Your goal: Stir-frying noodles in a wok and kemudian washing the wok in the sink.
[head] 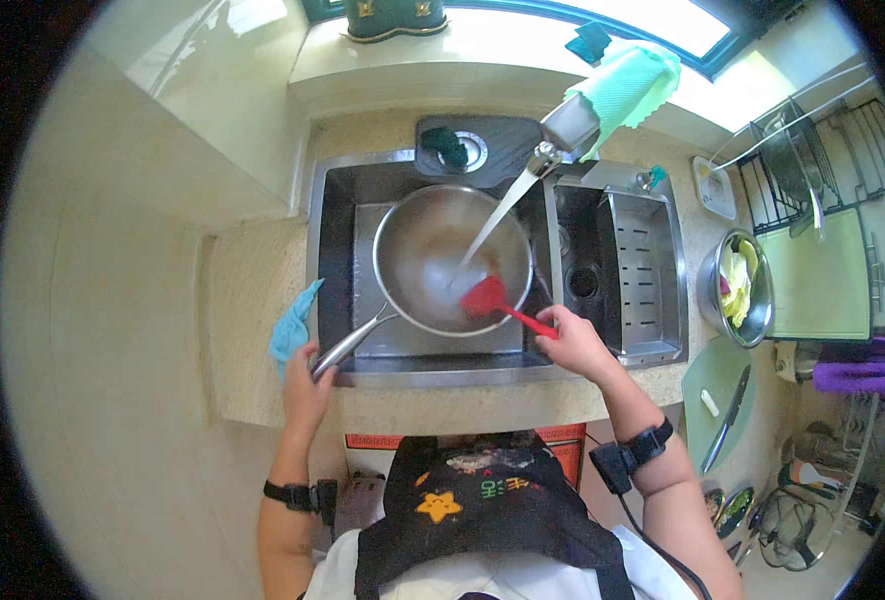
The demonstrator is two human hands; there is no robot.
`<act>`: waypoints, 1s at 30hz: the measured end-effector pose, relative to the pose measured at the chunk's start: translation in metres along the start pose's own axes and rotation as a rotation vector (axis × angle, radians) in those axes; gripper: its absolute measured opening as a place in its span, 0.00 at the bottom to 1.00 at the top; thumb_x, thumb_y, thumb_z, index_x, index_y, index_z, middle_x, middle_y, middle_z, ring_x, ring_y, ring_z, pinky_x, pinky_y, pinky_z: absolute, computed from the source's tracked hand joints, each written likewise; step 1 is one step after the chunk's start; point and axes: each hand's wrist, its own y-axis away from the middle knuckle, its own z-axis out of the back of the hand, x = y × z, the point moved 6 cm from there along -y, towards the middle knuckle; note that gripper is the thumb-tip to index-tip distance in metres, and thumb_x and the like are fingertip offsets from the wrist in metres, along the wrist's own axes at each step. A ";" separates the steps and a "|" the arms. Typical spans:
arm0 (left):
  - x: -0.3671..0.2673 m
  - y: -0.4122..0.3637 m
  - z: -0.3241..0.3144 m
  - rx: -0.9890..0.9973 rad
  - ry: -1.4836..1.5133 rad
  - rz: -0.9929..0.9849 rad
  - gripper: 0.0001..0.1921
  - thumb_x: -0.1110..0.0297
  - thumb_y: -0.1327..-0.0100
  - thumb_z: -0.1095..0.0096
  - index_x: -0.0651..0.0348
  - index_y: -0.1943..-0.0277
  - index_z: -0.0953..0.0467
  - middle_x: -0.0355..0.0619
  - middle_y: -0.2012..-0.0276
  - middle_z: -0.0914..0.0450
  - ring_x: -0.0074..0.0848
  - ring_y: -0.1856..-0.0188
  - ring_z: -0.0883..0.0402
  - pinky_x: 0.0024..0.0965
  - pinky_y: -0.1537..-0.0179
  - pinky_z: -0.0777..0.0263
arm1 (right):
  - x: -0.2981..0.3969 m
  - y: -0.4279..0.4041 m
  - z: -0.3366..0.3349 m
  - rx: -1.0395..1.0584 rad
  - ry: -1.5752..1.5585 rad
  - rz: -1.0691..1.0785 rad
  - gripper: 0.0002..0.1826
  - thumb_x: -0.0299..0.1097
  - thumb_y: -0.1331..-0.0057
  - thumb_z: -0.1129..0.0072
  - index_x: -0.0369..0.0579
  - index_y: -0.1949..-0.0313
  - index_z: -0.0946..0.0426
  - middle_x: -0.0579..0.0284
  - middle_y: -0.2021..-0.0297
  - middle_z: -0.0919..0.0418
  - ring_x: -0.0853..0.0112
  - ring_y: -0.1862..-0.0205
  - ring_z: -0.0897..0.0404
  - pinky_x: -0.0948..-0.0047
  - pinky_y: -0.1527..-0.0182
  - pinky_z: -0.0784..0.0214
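A metal wok (442,232) rests in the left basin of the steel sink (435,375), its handle (352,341) pointing toward me at the lower left. My left hand (309,386) grips the end of that handle. In my right hand (573,341) is the handle of a red brush (485,296), with its head inside the wok near the lower right wall. Water (496,223) streams from the faucet (544,159) into the wok, and cloudy, brownish liquid covers its bottom. The brush tips are blurred.
Left of the sink hangs a light-blue cloth (292,326). A dark tray (506,135) with a green scrubber (446,146) sits behind the basin. At right are a perforated steel insert (643,277), a bowl of leaves (739,289) and a cutting board (701,405) bearing a knife (729,420).
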 end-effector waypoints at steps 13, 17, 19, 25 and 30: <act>0.067 0.026 0.012 0.070 0.536 0.127 0.20 0.72 0.39 0.38 0.64 0.46 0.35 0.52 0.53 0.24 0.31 0.52 0.23 0.32 0.51 0.28 | 0.030 0.043 -0.061 -0.153 0.270 0.102 0.12 0.35 0.40 0.46 0.44 0.61 0.20 0.41 0.70 0.21 0.46 0.65 0.21 0.51 0.59 0.29; 0.074 0.017 -0.002 0.121 0.547 0.116 0.19 0.74 0.39 0.38 0.64 0.47 0.35 0.52 0.56 0.22 0.31 0.55 0.21 0.31 0.52 0.27 | 0.046 0.037 -0.073 -0.128 0.286 0.110 0.12 0.36 0.39 0.47 0.46 0.60 0.20 0.41 0.70 0.21 0.46 0.65 0.22 0.51 0.59 0.29; 0.065 0.017 0.003 0.082 0.488 0.084 0.19 0.74 0.40 0.38 0.65 0.48 0.35 0.52 0.58 0.20 0.30 0.56 0.19 0.31 0.53 0.27 | 0.059 0.033 -0.079 -0.117 0.224 0.164 0.11 0.35 0.39 0.48 0.45 0.61 0.20 0.40 0.69 0.21 0.46 0.64 0.22 0.51 0.58 0.29; 0.052 0.012 0.002 0.094 0.527 0.146 0.19 0.74 0.41 0.36 0.65 0.49 0.35 0.54 0.58 0.19 0.30 0.56 0.19 0.30 0.54 0.26 | 0.054 -0.021 -0.106 -0.271 0.221 0.223 0.12 0.36 0.38 0.47 0.48 0.58 0.20 0.41 0.69 0.21 0.47 0.63 0.22 0.52 0.58 0.30; 0.070 0.019 0.000 0.039 0.475 0.154 0.18 0.74 0.41 0.36 0.65 0.50 0.34 0.55 0.58 0.19 0.30 0.56 0.19 0.31 0.54 0.26 | 0.055 0.028 -0.052 -0.066 0.505 0.063 0.10 0.32 0.39 0.48 0.44 0.63 0.19 0.46 0.68 0.19 0.52 0.63 0.19 0.55 0.58 0.26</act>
